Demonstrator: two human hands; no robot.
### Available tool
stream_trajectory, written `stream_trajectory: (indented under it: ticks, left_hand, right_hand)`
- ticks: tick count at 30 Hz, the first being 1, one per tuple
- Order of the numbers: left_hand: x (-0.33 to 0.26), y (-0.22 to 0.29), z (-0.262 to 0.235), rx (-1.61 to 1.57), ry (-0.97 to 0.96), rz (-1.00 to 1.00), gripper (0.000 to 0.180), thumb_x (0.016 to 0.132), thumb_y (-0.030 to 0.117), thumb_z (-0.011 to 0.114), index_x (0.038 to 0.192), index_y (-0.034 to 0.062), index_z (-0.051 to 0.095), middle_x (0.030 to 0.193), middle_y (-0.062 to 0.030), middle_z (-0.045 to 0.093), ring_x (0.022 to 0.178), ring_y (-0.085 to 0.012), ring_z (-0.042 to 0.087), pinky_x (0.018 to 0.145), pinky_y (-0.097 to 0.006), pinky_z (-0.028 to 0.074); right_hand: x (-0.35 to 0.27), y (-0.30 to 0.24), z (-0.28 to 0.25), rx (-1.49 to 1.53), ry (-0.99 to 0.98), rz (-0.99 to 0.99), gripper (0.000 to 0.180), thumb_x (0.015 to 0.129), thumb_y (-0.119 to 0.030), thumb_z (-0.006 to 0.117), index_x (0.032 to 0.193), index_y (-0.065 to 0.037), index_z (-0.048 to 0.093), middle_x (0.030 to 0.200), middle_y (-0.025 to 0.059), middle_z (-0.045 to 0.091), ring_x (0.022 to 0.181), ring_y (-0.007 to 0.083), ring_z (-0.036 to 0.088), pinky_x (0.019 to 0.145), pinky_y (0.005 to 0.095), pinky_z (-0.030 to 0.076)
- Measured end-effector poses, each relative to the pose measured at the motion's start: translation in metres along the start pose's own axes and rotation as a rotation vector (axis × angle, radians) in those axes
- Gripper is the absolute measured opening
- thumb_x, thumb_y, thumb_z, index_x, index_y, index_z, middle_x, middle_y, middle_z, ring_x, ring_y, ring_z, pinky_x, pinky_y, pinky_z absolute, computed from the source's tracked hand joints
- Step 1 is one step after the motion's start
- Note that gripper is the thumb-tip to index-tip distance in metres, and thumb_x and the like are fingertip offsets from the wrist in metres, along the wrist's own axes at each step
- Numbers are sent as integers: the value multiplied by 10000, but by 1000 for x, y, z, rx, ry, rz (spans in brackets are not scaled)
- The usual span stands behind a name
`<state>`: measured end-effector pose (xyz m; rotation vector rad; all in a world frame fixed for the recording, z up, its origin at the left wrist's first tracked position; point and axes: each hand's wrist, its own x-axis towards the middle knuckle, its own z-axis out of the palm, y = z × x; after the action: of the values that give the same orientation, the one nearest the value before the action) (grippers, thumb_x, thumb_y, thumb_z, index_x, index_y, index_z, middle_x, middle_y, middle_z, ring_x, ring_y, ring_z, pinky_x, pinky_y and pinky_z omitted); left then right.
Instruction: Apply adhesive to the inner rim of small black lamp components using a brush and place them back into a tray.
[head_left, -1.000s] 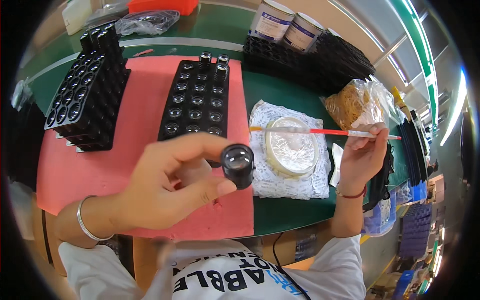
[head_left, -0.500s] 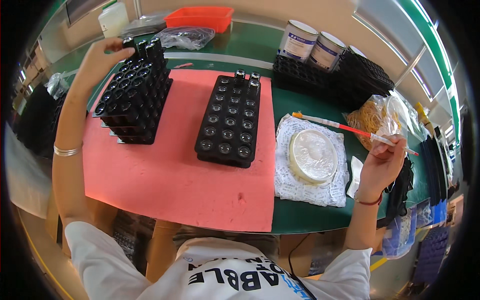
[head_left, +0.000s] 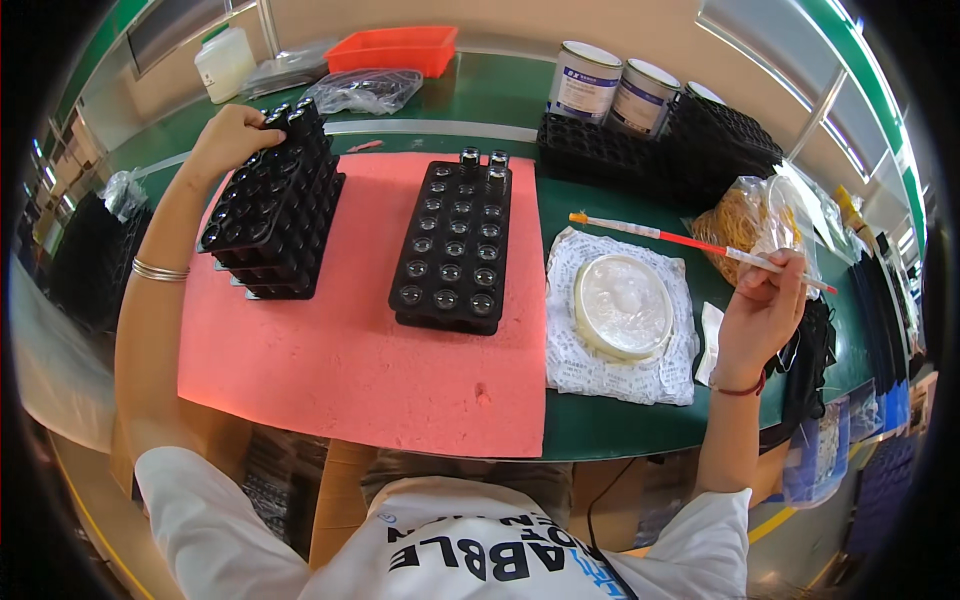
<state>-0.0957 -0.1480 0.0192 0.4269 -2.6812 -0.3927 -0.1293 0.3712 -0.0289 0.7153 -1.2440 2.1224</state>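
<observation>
My left hand (head_left: 238, 138) is at the far left corner of a stack of black trays (head_left: 285, 225). Its fingers are bent and closed against the small dark cylinders in the top tray; what lies between the fingertips is hidden. Several cylinders stand up higher at the stack's far end. My right hand (head_left: 762, 310) holds a slender red and white stick (head_left: 690, 246) with an orange tip, pointing left above the table. In the middle is another black tray (head_left: 425, 285) filled with round glass-topped pieces, two of them standing taller at its far end.
A pink mat (head_left: 350, 390) lies under the trays. To its right, a round dish covered in clear film (head_left: 625, 305) sits on a printed white cloth (head_left: 575, 375). Behind stand white cans (head_left: 585, 82), more black trays (head_left: 600, 145), a bag of rubber bands (head_left: 745, 225) and an orange bin (head_left: 390, 50).
My left hand has come down closer against the tray stack. My right hand still holds the stick in nearly the same place. The whole view has shifted slightly.
</observation>
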Motion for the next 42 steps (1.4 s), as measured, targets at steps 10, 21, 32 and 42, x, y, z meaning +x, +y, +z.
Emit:
stream_trajectory:
  ticks: [10, 21, 32, 42]
  left_hand:
    - [-4, 1, -19, 72, -79, -8, 313, 645, 265, 641, 565, -21, 542, 486, -56, 451, 491, -113, 439, 495, -292, 356]
    - [-67, 172, 47, 199, -57, 300, 413, 668, 354, 583, 895, 10, 597, 894, -164, 588, 857, -297, 555, 744, -362, 440]
    - [-12, 167, 116, -74, -263, 190, 446, 643, 314, 650, 960, 9, 576, 863, -142, 602, 813, -240, 586, 740, -307, 438]
    - [-23, 164, 104, -179, 56, 394, 302, 673, 264, 627, 798, 2, 542, 687, -99, 535, 652, -226, 522, 630, -308, 405]
  right_hand:
    - [0, -1, 0, -16, -55, -44, 224, 897, -182, 385, 812, -5, 493, 624, 64, 515, 503, 116, 464, 497, 239, 384]
    - [-6, -4, -10, -391, -112, -262, 241, 889, -180, 403, 771, 9, 496, 737, 65, 529, 533, 95, 490, 529, 190, 390]
    - [-1, -5, -11, -363, -123, -256, 218, 876, -168, 437, 762, 2, 510, 701, 57, 543, 530, 60, 486, 501, 165, 385]
    - [-2, -10, -14, -364, -197, -315, 242, 877, -169, 421, 712, -7, 495, 666, 52, 527, 479, 40, 417, 448, 165, 319]
